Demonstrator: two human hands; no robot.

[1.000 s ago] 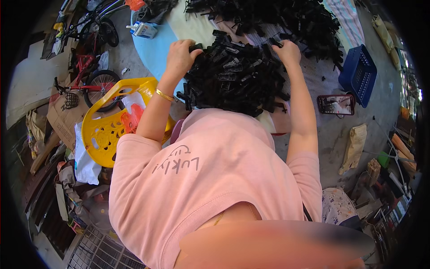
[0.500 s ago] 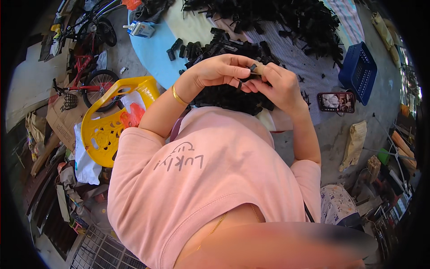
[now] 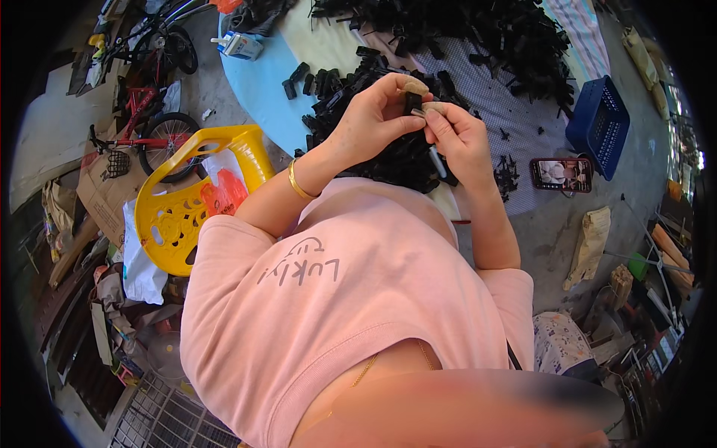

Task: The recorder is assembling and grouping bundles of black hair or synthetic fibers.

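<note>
Item: small black plastic piece (image 3: 413, 101), raised above the heap of black parts (image 3: 403, 153). I am pinching it with my left hand (image 3: 373, 119); my right hand (image 3: 455, 138) is pinching its lower end, fingertips meeting.

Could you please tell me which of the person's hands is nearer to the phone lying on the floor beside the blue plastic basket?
The right hand. It is raised just left of the phone; the left hand sits farther left, pinching a small black plastic piece.
</note>
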